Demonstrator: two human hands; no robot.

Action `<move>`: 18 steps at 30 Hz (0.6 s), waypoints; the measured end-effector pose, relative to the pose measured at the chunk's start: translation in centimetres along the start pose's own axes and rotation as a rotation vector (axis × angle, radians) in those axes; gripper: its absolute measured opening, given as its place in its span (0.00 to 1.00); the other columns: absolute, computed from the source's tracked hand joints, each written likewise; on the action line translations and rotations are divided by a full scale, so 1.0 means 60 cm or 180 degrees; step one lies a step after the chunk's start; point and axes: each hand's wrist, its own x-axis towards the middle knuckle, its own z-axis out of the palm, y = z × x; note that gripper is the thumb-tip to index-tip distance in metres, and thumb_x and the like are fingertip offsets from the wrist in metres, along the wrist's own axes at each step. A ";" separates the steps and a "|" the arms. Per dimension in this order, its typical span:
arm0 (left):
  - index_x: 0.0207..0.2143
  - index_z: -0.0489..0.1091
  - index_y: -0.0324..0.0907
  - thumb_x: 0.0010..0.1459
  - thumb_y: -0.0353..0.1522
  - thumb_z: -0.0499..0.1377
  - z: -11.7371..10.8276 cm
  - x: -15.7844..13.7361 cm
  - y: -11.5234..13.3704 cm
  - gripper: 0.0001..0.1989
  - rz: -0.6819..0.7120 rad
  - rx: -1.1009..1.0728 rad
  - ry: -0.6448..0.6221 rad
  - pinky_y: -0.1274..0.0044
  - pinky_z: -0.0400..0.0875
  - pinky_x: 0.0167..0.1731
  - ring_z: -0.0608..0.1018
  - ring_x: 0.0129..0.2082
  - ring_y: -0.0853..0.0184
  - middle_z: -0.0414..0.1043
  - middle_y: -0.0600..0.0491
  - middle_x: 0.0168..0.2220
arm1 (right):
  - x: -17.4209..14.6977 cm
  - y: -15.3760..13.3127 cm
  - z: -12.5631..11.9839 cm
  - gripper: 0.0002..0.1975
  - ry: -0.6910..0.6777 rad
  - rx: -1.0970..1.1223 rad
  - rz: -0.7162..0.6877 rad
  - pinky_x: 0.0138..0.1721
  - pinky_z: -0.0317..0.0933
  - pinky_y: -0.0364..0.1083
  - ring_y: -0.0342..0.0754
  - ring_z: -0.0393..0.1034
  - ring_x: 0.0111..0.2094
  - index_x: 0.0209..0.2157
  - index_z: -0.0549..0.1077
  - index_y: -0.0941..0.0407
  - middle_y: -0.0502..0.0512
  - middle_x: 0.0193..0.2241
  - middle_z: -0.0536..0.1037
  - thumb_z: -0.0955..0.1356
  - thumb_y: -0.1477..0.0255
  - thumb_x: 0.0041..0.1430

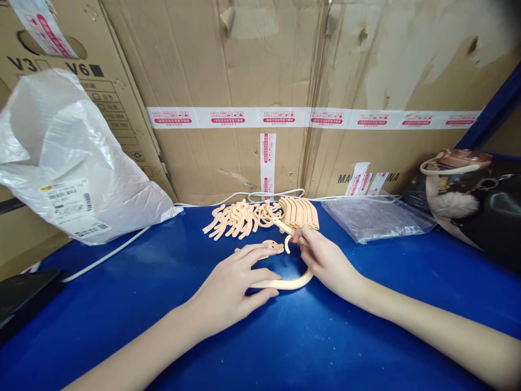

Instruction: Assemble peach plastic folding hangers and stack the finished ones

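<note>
My left hand (240, 277) has its thumb and fingers around the left end of a smooth, curved cream-coloured bar (293, 284). The bar bends up on its right towards my right hand (319, 252). Pinched in the right fingers is a narrow cream strip (282, 225) with a hole near its tip. A small cream hook (287, 245) hangs just below that strip. Whether strip, hook and bar are joined is hidden behind the right fingers. Just beyond my left fingertips lies a flat cream piece (273, 247) with small dark holes, partly covered.
Loose cream pieces (234, 217) lie piled at the back, beside a row of curved cream bars (299, 212). A clear plastic bag (378, 220) and a dark bag (484, 201) are at right. A white plastic parcel bag (81, 163) stands left. Cardboard boxes (228, 157) wall the back.
</note>
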 end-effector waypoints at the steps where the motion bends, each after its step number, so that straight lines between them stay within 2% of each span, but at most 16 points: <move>1: 0.51 0.69 0.51 0.62 0.42 0.52 0.002 -0.001 -0.004 0.17 -0.0059 -0.0061 0.0010 0.63 0.54 0.58 0.56 0.63 0.57 0.56 0.53 0.62 | 0.000 0.002 0.001 0.15 0.0006 -0.0119 -0.0010 0.40 0.62 0.48 0.48 0.66 0.38 0.39 0.61 0.55 0.55 0.37 0.71 0.57 0.85 0.52; 4: 0.63 0.52 0.53 0.61 0.47 0.51 0.009 -0.003 -0.013 0.29 -0.0251 -0.0250 -0.0125 0.58 0.43 0.61 0.47 0.66 0.56 0.43 0.53 0.67 | 0.001 0.009 0.006 0.17 0.0026 -0.0487 -0.0099 0.42 0.63 0.50 0.50 0.67 0.40 0.42 0.60 0.57 0.59 0.39 0.71 0.56 0.86 0.52; 7: 0.65 0.43 0.51 0.62 0.49 0.48 0.013 -0.003 -0.017 0.33 -0.0414 -0.0318 -0.0349 0.56 0.41 0.61 0.48 0.66 0.57 0.40 0.51 0.67 | 0.000 0.010 0.008 0.20 0.0061 -0.0677 -0.0153 0.44 0.64 0.51 0.51 0.68 0.43 0.45 0.59 0.58 0.61 0.42 0.72 0.56 0.87 0.51; 13: 0.66 0.40 0.47 0.63 0.50 0.44 0.012 -0.003 -0.015 0.34 -0.0534 -0.0064 -0.0450 0.59 0.48 0.61 0.49 0.66 0.58 0.41 0.50 0.67 | -0.005 0.008 0.004 0.20 0.0032 -0.0948 0.0063 0.42 0.65 0.51 0.53 0.67 0.46 0.47 0.60 0.57 0.62 0.45 0.71 0.57 0.85 0.51; 18: 0.64 0.49 0.42 0.63 0.49 0.45 0.011 -0.007 -0.013 0.33 -0.0824 0.0406 -0.0222 0.60 0.56 0.58 0.58 0.62 0.56 0.51 0.46 0.65 | 0.003 0.013 0.001 0.14 -0.0135 -0.0921 0.0026 0.40 0.63 0.51 0.52 0.67 0.41 0.43 0.63 0.58 0.59 0.39 0.72 0.57 0.84 0.56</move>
